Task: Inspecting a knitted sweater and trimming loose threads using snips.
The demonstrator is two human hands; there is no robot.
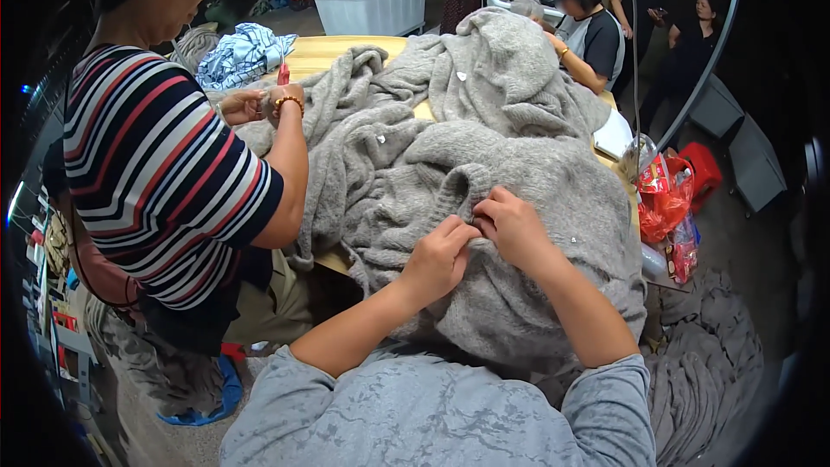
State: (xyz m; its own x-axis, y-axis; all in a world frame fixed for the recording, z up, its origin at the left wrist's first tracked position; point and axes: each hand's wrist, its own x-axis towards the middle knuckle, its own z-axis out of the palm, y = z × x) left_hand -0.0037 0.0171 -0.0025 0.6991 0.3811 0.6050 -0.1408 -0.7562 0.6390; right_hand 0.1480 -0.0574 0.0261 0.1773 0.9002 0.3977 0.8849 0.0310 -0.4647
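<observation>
A heap of grey knitted garments (553, 173) covers most of the table before me. My left hand (438, 257) is closed, pinching a fold of a grey knit sweater (510, 303) near its ribbed edge. Right beside it, my right hand (512, 229) grips the same sweater, fingertips almost touching those of the left. Whatever lies between the fingertips is too small to make out. Small white tags (380, 138) show on the knitwear. The sweater's near side hangs down toward my lap.
At my left stands a co-worker in a striped shirt (164, 173), hands over the knitwear. Blue-white patterned cloth (245, 54) lies on the wooden table (337, 45). A white bin (370, 4) stands behind. Red plastic bags (664, 199) hang at right. Another person (592, 35) works across the table.
</observation>
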